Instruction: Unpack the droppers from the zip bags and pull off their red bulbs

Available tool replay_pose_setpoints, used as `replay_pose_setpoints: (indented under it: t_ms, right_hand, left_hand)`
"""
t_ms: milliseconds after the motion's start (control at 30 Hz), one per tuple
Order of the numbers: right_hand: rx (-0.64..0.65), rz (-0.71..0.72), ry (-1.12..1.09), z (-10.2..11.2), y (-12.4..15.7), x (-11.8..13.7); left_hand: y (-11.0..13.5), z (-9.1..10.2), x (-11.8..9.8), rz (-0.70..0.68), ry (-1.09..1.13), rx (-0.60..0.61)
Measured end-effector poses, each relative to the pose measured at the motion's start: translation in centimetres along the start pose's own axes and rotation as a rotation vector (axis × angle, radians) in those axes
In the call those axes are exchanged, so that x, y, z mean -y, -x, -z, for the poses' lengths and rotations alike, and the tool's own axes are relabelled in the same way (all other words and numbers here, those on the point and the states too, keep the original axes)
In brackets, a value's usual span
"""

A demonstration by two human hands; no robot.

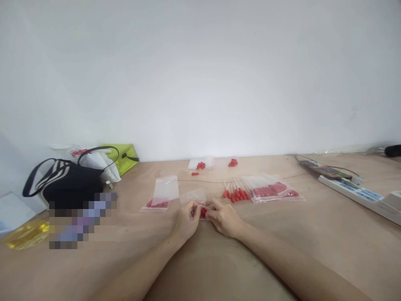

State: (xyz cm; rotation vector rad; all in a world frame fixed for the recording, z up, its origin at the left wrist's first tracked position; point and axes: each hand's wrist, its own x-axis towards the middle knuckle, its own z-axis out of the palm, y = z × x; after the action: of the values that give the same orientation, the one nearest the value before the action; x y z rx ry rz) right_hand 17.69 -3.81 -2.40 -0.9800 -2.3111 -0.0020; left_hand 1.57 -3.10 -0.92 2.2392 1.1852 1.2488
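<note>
My left hand (189,218) and my right hand (226,218) meet at the middle of the table, fingers pinched on a small clear zip bag (196,195). Red rubber bulbs (203,212) show between my fingertips at the bag's near end; pale thin stems point away from me. Just right lies a loose group of droppers (237,193) with red bulbs and thin clear stems. Beyond it rests a stack of filled zip bags (271,188). Left of my hands is another clear bag (166,188) with red bulbs at its near end.
Small red bulbs (232,162) and a white bag with red bulbs (197,164) lie near the wall. A single red bulb (194,174) is nearby. At left stand a black bag (72,184) and a lime-green bag (125,156); at right, a white power strip (354,194).
</note>
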Motion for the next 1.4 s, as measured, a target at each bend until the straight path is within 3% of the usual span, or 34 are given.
replay_pose_setpoints:
  t_ms: [133,333,533,633,767,1000,1133,1400]
  right_hand:
    - [-0.004,0.009,-0.133,0.5,0.3,-0.1]
    - [-0.154,-0.103,-0.357,1.5,1.0,-1.2]
    - [-0.220,-0.247,-0.355,1.0,1.6,-2.4]
    - [-0.229,-0.292,-0.228,0.8,1.7,-2.5]
    - [-0.124,-0.281,-0.165,1.4,1.6,-2.1]
    - [0.024,-0.249,-0.488,2.2,1.1,-1.5]
    - [0.022,-0.242,-0.603,2.0,1.0,-1.7]
    - [0.016,-0.444,-0.637,0.9,0.2,-1.6]
  left_hand:
    - [-0.1,0.3,0.2,0.003,-0.002,0.017]
    - [-0.7,1.9,1.1,0.021,0.026,0.281]
    - [-0.8,3.0,1.1,-0.085,-0.206,0.448]
    - [-0.6,3.0,0.8,-0.120,-0.309,0.450]
    - [-0.6,2.8,0.5,-0.119,-0.318,0.415]
    - [-0.5,2.6,0.6,-0.128,-0.289,0.384]
    - [-0.6,2.6,0.7,-0.131,-0.275,0.376]
    - [-0.8,2.9,0.5,-0.162,-0.211,0.405]
